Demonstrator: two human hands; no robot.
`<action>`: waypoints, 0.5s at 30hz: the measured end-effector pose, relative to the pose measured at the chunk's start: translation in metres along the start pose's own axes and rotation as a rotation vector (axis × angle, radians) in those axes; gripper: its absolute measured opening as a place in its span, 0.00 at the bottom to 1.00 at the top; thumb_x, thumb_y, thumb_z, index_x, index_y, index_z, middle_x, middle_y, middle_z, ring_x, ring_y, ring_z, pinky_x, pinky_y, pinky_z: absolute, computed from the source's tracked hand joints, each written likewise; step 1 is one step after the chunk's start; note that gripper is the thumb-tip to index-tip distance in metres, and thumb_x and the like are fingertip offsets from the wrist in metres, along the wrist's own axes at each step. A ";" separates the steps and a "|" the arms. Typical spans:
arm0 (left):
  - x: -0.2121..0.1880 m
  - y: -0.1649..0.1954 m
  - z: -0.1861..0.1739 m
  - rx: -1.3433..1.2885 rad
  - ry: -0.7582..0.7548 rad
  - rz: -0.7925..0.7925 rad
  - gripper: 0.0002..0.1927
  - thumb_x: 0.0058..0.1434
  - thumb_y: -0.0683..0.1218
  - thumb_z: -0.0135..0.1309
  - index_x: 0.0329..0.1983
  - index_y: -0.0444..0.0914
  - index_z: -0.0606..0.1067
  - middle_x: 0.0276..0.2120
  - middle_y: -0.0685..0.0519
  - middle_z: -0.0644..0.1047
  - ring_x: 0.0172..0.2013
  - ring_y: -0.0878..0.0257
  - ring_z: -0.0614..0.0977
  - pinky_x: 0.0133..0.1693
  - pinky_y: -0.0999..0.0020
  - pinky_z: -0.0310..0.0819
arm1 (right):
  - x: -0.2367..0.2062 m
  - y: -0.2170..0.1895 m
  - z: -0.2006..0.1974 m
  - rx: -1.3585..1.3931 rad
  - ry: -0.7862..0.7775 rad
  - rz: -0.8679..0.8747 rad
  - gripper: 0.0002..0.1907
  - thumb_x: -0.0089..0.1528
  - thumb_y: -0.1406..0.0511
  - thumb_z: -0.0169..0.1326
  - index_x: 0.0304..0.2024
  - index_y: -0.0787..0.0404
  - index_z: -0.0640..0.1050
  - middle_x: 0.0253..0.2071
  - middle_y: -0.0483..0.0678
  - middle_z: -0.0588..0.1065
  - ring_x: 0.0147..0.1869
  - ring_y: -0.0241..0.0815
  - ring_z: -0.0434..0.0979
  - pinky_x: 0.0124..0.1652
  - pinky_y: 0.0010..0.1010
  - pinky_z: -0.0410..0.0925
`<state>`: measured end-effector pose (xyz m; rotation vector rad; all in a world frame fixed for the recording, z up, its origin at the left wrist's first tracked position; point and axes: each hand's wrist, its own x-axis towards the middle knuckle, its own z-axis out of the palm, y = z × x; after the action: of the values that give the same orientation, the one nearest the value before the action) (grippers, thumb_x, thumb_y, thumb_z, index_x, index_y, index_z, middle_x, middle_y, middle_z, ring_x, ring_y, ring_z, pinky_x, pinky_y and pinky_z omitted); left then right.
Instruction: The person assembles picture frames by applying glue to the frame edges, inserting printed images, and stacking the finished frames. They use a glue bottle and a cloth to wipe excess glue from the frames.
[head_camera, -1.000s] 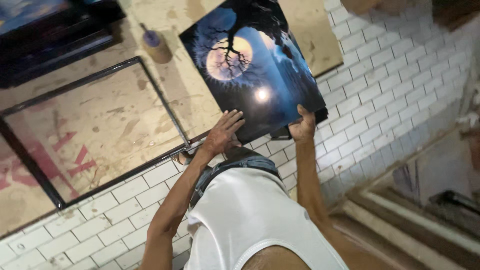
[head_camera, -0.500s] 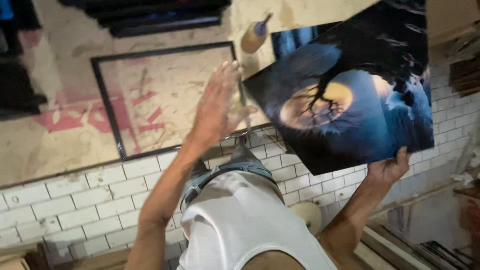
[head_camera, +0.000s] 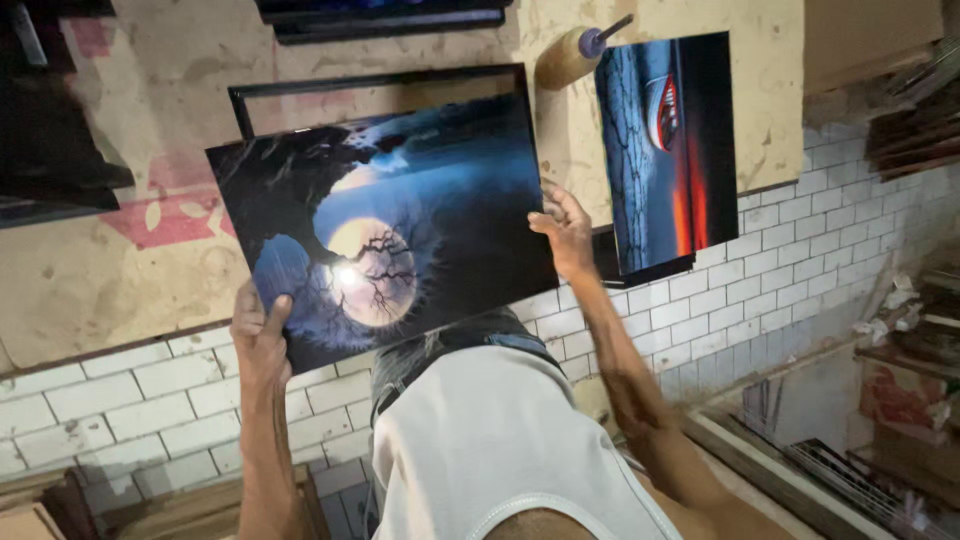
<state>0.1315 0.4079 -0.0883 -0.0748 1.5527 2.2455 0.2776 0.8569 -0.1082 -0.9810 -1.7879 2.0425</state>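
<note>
You hold the moonlit tree print (head_camera: 385, 235) up by its two short edges: your left hand (head_camera: 260, 335) clamps the lower left corner, thumb on the picture face, and your right hand (head_camera: 565, 230) pinches the right edge. It hangs above the stained worktop (head_camera: 120, 270), over what seems to be a black frame (head_camera: 370, 85). A second print (head_camera: 668, 150) lies beside a roller (head_camera: 575, 55); white tile fronts the bench.

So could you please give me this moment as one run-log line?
left hand: grips moon picture corner | right hand: holds its opposite edge | picture: above black frame | second picture: beside
</note>
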 end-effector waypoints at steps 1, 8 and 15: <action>0.001 -0.005 -0.005 0.042 0.031 0.016 0.31 0.64 0.33 0.56 0.70 0.27 0.63 0.65 0.45 0.70 0.66 0.58 0.70 0.70 0.64 0.59 | -0.003 0.004 0.011 0.009 0.033 -0.004 0.28 0.57 0.72 0.63 0.61 0.69 0.73 0.42 0.45 0.80 0.40 0.31 0.78 0.40 0.20 0.74; 0.049 -0.011 0.010 0.047 0.040 0.024 0.39 0.61 0.31 0.54 0.75 0.27 0.56 0.73 0.41 0.63 0.71 0.53 0.66 0.72 0.62 0.56 | 0.026 -0.003 0.024 -0.068 0.134 -0.134 0.27 0.56 0.72 0.62 0.59 0.69 0.77 0.54 0.49 0.75 0.43 0.34 0.79 0.39 0.23 0.76; 0.067 -0.010 0.039 0.247 -0.018 0.093 0.40 0.60 0.31 0.54 0.76 0.26 0.55 0.75 0.39 0.59 0.74 0.54 0.62 0.74 0.63 0.50 | 0.045 0.017 0.010 -0.343 0.150 -0.271 0.29 0.54 0.70 0.65 0.59 0.68 0.80 0.58 0.51 0.69 0.50 0.39 0.71 0.48 0.25 0.69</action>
<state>0.0807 0.4661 -0.1003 0.0897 1.8442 2.0968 0.2422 0.8725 -0.1384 -0.8896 -2.0983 1.4949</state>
